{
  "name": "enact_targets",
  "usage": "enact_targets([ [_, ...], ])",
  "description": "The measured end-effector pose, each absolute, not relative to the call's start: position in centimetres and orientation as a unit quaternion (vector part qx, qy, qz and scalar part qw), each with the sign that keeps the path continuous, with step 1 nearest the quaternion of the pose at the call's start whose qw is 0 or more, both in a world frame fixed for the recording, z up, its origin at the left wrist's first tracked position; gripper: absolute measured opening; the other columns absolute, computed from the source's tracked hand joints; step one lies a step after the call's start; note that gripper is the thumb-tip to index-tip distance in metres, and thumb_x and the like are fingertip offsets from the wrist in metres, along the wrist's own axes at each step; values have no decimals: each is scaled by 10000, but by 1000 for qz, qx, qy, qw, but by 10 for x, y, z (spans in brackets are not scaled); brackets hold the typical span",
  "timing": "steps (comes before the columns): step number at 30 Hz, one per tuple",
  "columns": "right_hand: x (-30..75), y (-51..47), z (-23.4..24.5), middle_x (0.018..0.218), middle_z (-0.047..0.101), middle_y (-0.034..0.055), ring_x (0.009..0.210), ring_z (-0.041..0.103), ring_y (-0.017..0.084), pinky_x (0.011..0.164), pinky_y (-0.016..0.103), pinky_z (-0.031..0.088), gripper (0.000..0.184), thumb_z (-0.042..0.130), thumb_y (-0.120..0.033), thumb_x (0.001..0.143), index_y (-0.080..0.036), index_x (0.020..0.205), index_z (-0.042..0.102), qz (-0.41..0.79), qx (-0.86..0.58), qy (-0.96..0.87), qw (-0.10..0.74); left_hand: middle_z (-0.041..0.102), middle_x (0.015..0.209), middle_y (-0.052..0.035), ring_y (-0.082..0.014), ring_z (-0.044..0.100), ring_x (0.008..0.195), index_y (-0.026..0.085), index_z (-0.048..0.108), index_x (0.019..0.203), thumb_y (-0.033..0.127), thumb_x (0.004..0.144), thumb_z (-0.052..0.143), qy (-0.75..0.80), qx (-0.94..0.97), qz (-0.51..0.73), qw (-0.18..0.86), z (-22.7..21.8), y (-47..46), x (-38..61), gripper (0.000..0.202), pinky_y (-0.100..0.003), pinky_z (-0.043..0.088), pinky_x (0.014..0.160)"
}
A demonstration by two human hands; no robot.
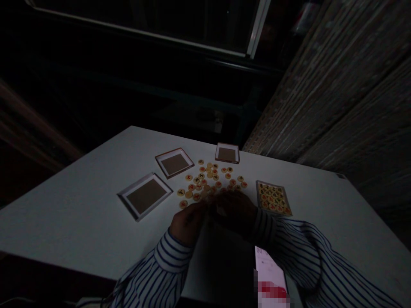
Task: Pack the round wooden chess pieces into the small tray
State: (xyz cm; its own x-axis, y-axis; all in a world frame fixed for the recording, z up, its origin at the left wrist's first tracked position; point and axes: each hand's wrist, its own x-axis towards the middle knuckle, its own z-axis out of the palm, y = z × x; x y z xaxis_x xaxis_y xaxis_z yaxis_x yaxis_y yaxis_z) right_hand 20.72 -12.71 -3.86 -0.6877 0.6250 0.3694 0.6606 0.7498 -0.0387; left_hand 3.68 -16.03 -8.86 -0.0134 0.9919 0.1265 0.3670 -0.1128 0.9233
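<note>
Round wooden xiangqi pieces (198,187) with red and black characters lie loosely scattered mid-table, some blank side up. At their near edge, my left hand (187,221) is closed, its fingers pressed together and pointing at the pile. Close beside it, my right hand (236,210) curls palm down over the nearest pieces, fingers bent toward my left hand. Deep shadow covers both sets of fingertips, so anything between them is hidden. Right of my right hand, a shallow box (290,204) holds rows of xiangqi pieces.
A shallow tray (167,191) lies left of the pieces, a second tray (191,162) behind it, and a smaller box (238,156) at the back. A lit phone (269,267) is under my right forearm. The white table (96,184) meets corrugated material (321,94) at back right.
</note>
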Motion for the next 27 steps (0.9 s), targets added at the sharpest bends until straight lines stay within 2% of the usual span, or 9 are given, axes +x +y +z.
enact_targets([
  [4, 220, -133, -35, 686, 614, 46, 675, 549, 153, 652, 285, 357, 244, 474, -371, 821, -157, 758, 574, -60, -356, -910, 206, 702, 806, -63, -182, 642, 710, 168, 685, 843, 416, 712, 551, 534, 524, 456, 482, -68, -159, 55, 311, -266, 526, 634],
  [8, 233, -138, -30, 641, 605, 43, 641, 544, 147, 623, 282, 352, 246, 468, -358, 828, -158, 733, 577, -77, -360, -897, 242, 692, 708, -60, -147, 610, 564, 136, 677, 828, 414, 635, 630, 528, 462, 452, 550, -63, -156, 68, 341, -234, 486, 507],
  [12, 248, -143, -30, 634, 599, 37, 618, 531, 138, 607, 279, 351, 241, 483, -366, 821, -163, 731, 576, -72, -364, -891, 262, 680, 666, -47, -126, 589, 554, 129, 676, 792, 381, 615, 653, 521, 440, 464, 566, -64, -154, 81, 309, -223, 471, 522],
  [18, 270, -152, -35, 808, 633, 49, 793, 554, 159, 720, 304, 399, 190, 505, -335, 815, -172, 875, 582, 22, -381, -881, 281, 686, 694, -56, -139, 602, 598, 132, 683, 799, 367, 640, 631, 504, 462, 455, 570, -57, -153, 103, 289, -247, 488, 575],
  [24, 292, -154, -36, 779, 639, 34, 724, 562, 132, 694, 288, 430, 142, 509, -296, 815, -176, 824, 585, 54, -397, -852, 338, 670, 664, -51, -128, 574, 581, 129, 681, 797, 379, 653, 604, 500, 499, 437, 557, -53, -147, 129, 298, -239, 463, 548],
  [27, 305, -156, -39, 810, 638, 36, 753, 566, 140, 713, 300, 443, 170, 537, -317, 797, -176, 877, 587, 51, -418, -837, 349, 667, 676, -51, -119, 564, 581, 124, 676, 810, 363, 675, 592, 492, 511, 425, 563, -53, -145, 143, 287, -233, 456, 554],
])
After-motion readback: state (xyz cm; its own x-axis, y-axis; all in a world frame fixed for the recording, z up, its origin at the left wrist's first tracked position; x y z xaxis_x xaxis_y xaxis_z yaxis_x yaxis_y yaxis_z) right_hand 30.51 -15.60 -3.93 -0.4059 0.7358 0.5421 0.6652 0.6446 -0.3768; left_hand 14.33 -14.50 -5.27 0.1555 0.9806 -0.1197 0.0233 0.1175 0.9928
